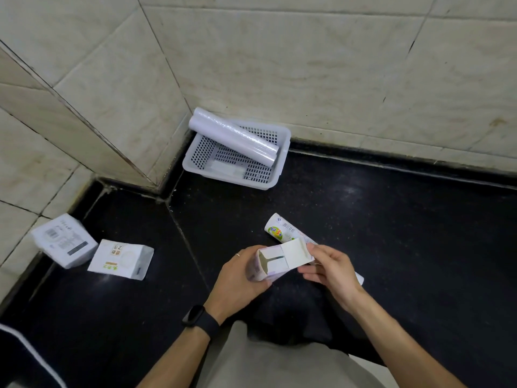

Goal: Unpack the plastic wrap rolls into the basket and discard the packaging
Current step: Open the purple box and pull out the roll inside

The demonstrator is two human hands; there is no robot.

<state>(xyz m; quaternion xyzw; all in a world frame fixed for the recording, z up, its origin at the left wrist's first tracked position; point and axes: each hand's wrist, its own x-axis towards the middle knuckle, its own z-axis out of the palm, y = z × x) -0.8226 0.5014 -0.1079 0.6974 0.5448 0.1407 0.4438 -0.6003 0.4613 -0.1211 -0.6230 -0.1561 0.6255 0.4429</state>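
The box [272, 266] is held above the tabletop [391, 219], well in front of the basket [232, 179]. The left hand [240, 278] grips its body, fingers curled round the side. The right hand [330, 268] pinches the raised end flap [296, 252] between thumb and fingers. The box appears to be thin, light card that would crush under a hard squeeze, so it is best held by the body near the open end. A roll inside is not visible. Two bare rolls [232, 135] lie slantwise in the basket, their upper ends overhanging the far rim. They look smooth and likely slippery, so a mid-length grasp is advised. A wrapped roll [282, 229] lies between box and basket. The basket sits in the wall corner. The approach from the front is open, and the near floor of the basket is free.
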